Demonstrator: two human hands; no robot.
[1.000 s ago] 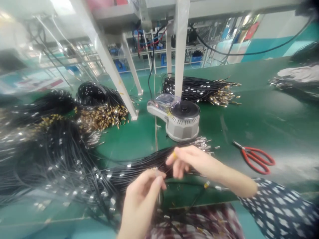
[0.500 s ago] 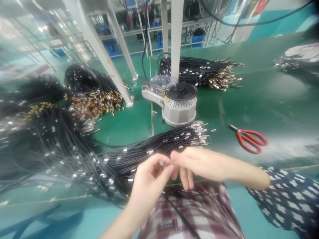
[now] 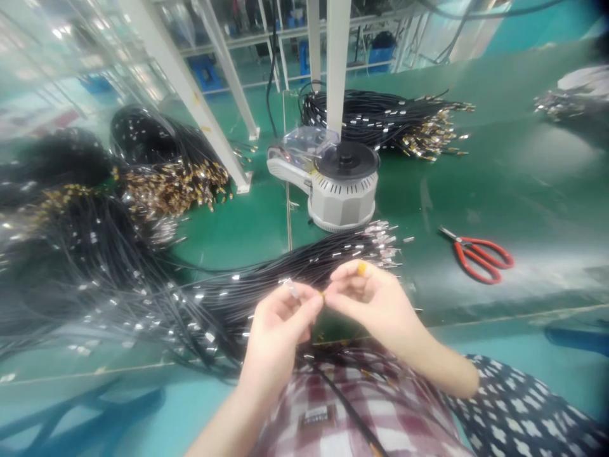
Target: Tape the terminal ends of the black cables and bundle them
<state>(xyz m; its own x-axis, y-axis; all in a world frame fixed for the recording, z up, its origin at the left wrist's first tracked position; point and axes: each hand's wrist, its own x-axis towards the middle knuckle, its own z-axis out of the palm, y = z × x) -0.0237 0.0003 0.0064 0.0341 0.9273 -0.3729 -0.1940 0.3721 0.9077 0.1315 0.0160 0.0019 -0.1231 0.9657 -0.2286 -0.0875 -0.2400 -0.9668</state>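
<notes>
My left hand (image 3: pixel 283 324) is closed in a pinch at the front edge of the bench, with a small white label (image 3: pixel 291 289) showing between its fingers, apparently on a thin cable. Thumb and index finger of my right hand (image 3: pixel 368 295) meet the left fingertips, pinching a tiny yellow piece (image 3: pixel 323 294) between them; most of it is hidden. A strip of yellow tape (image 3: pixel 361 269) sits on a right finger. Just beyond both hands lies a thick bundle of black cables (image 3: pixel 285 263) with white labels and silvery ends. More dark cables (image 3: pixel 342 400) rest across my checked lap.
A white, round tape dispenser (image 3: pixel 342 197) stands behind the bundle. Red-handled pliers (image 3: pixel 480 257) lie at the right on the green bench (image 3: pixel 514 190). Other cable bundles with gold ends (image 3: pixel 176 187) fill the left; another bundle (image 3: pixel 380 120) lies behind. White posts (image 3: pixel 335 70) rise from the bench.
My right hand has turned from palm down with extended fingers to a pinch against the left fingertips. Yellow tape now shows on its finger. The view has shifted slightly.
</notes>
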